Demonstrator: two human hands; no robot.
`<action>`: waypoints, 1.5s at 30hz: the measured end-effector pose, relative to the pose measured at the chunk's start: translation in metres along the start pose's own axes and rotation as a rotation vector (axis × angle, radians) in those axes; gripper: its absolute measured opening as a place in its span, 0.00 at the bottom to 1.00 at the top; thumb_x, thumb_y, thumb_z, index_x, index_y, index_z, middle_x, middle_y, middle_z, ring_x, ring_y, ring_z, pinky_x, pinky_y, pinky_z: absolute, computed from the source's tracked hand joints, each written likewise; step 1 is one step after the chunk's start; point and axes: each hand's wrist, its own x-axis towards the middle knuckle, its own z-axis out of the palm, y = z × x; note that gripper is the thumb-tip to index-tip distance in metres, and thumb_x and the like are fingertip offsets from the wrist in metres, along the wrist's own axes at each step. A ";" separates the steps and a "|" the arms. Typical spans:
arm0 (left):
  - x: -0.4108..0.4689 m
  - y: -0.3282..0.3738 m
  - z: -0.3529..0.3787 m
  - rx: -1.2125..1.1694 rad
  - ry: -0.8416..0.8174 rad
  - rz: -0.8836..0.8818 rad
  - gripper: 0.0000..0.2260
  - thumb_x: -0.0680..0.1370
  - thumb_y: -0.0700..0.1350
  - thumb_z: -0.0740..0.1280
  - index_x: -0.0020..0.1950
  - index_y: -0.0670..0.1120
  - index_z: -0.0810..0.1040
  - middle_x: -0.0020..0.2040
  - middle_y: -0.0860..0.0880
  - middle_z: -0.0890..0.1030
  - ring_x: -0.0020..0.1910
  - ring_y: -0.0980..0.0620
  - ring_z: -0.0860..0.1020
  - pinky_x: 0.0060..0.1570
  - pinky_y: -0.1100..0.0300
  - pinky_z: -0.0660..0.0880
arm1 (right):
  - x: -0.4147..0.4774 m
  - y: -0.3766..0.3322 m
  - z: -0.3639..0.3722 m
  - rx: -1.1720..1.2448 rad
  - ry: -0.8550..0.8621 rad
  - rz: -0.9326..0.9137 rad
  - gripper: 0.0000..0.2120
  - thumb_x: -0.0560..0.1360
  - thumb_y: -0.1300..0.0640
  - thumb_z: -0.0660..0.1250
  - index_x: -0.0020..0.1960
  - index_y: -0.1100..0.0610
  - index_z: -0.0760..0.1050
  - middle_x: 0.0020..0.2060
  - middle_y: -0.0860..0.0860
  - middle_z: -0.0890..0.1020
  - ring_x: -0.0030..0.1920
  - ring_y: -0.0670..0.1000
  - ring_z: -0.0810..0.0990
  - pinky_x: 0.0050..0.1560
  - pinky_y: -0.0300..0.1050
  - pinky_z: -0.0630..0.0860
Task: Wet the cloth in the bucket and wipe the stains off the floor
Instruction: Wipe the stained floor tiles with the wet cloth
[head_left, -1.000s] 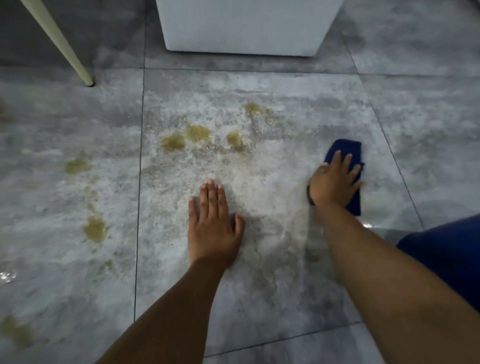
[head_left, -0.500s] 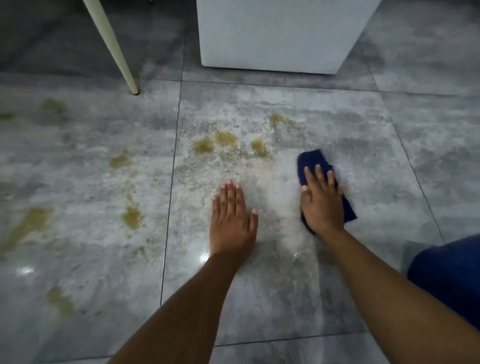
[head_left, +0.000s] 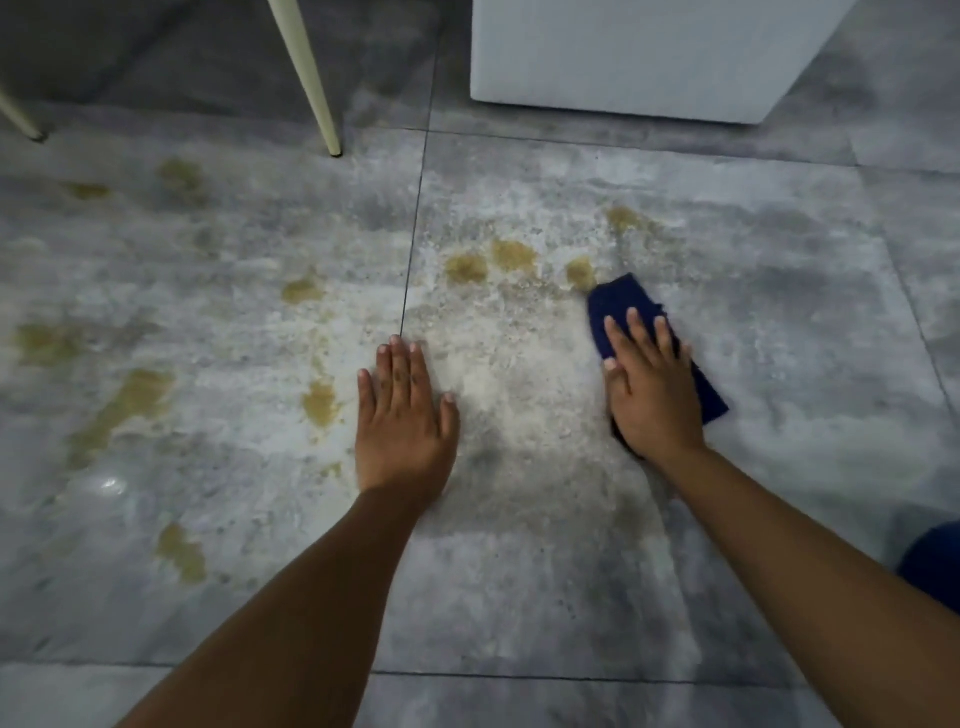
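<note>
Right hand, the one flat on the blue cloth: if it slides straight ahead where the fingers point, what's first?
Probably the yellowish stain touching the blue cloth's far corner; the right hand points up and slightly left.

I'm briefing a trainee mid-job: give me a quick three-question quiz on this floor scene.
1. True or false: the right hand presses the blue cloth flat on the floor.
2. Which lies closest to the cloth's far tip? A) a yellow stain B) the chair leg C) the white box
3. What is the left hand doing?

Key: 1 true. 2 A. 3 Resting flat on the tile, palm down, holding nothing.
</note>
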 end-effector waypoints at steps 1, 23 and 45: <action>0.001 0.000 0.000 -0.006 0.000 0.002 0.30 0.79 0.56 0.41 0.77 0.44 0.38 0.78 0.46 0.37 0.76 0.52 0.34 0.74 0.53 0.34 | 0.000 0.006 0.000 0.001 0.026 0.064 0.24 0.82 0.49 0.47 0.77 0.50 0.55 0.78 0.51 0.54 0.77 0.56 0.48 0.75 0.56 0.45; 0.003 0.003 -0.002 0.007 0.021 0.000 0.30 0.79 0.55 0.40 0.78 0.42 0.41 0.78 0.44 0.41 0.77 0.50 0.37 0.74 0.52 0.35 | 0.022 -0.099 -0.007 0.194 -0.303 -0.482 0.21 0.81 0.52 0.52 0.74 0.45 0.62 0.75 0.41 0.56 0.77 0.47 0.44 0.76 0.51 0.41; 0.003 0.001 0.002 -0.010 0.041 0.013 0.30 0.79 0.54 0.46 0.78 0.42 0.45 0.79 0.43 0.44 0.77 0.48 0.39 0.74 0.50 0.40 | 0.144 -0.102 0.013 0.030 0.037 -0.040 0.23 0.83 0.50 0.48 0.77 0.51 0.56 0.77 0.52 0.56 0.77 0.58 0.50 0.75 0.57 0.50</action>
